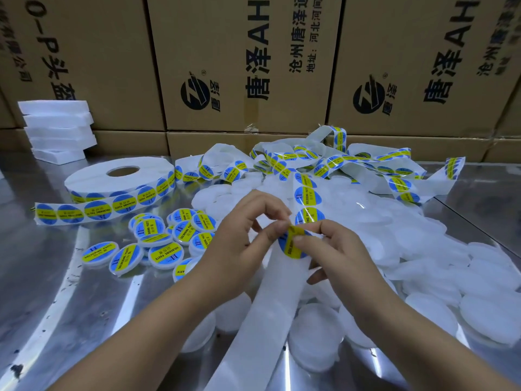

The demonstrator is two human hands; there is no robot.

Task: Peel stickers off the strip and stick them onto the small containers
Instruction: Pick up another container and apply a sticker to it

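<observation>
Peeling one sticker off the strip is the job right now. The left hand pinches the strip by the sticker's top. The right hand pinches the sticker's edge with its fingers. It looks best to pull slowly and flat, so it does not fold. Bare tubs lie just beside on the counter, done tubs to the left

counter: polished sheet metal, mirror-bright, finely scratched.
strip: white backing paper, matt.
stickers: glossy blue-and-yellow film.
small containers: smooth, milky translucent plastic.
boxes: matt brown cardboard, black print.
slabs: white foam, matt.
</observation>
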